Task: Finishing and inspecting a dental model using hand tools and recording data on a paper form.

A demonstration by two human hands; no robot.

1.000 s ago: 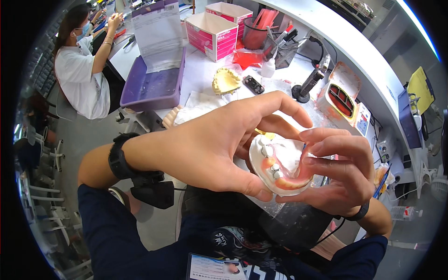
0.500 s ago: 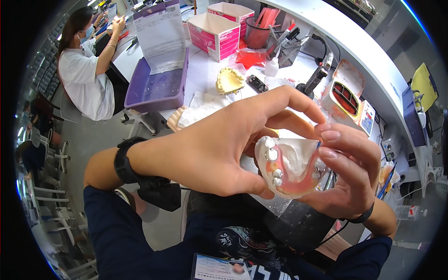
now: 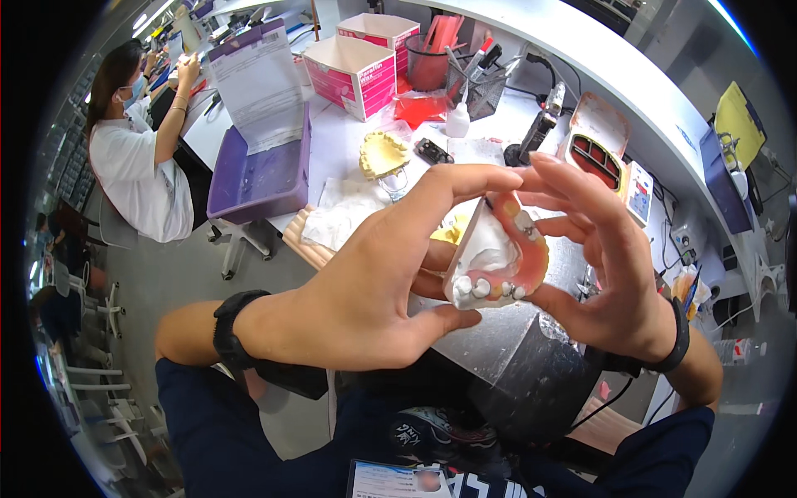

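1. Far left, a seated person point(image 3: 137, 166) is working at another desk.
2. Left-centre, a purple case point(image 3: 257, 170) is lying open on the white surface point(image 3: 336, 145).
3. Centre, left hand point(image 3: 357, 303) and right hand point(image 3: 610, 274) are gripping a denture model point(image 3: 496, 257) with closed fingers point(image 3: 465, 178), above the surface.

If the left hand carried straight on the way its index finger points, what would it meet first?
The left hand points up and to the right. Its index fingertip already rests on the top edge of the dental model, and close past that come the right hand's fingers. Depth is hard to judge, but those probably come first.
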